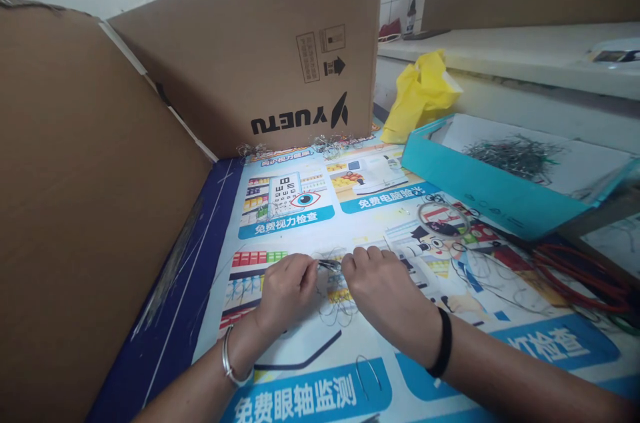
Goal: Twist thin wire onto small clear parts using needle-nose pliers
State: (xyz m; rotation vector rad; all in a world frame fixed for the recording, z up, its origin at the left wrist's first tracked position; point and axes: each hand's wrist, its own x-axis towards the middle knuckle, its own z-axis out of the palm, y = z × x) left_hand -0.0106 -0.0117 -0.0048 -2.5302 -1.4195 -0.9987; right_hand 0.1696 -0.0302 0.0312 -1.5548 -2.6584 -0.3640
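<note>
My left hand (289,288), with a metal bangle at the wrist, is closed in a pinch over the printed sheet. Close beside it, my right hand (384,293) is closed too, a black band round its wrist. A short dark bundle of thin wires (330,265) spans the gap between them, each hand gripping one end. Fine loops of loose wire (340,313) lie just below the hands. A bent piece of wire (369,375) rests nearer to me. The fingertips are mostly hidden behind the knuckles.
A turquoise box (470,176) at the right holds a heap of short wire pieces (515,156). Coils of red wire (583,279) lie in front of it. Behind stands a yellow bag (420,96). Cardboard panels (240,49) wall the back and left. Wire tangles (330,144) sit along the back.
</note>
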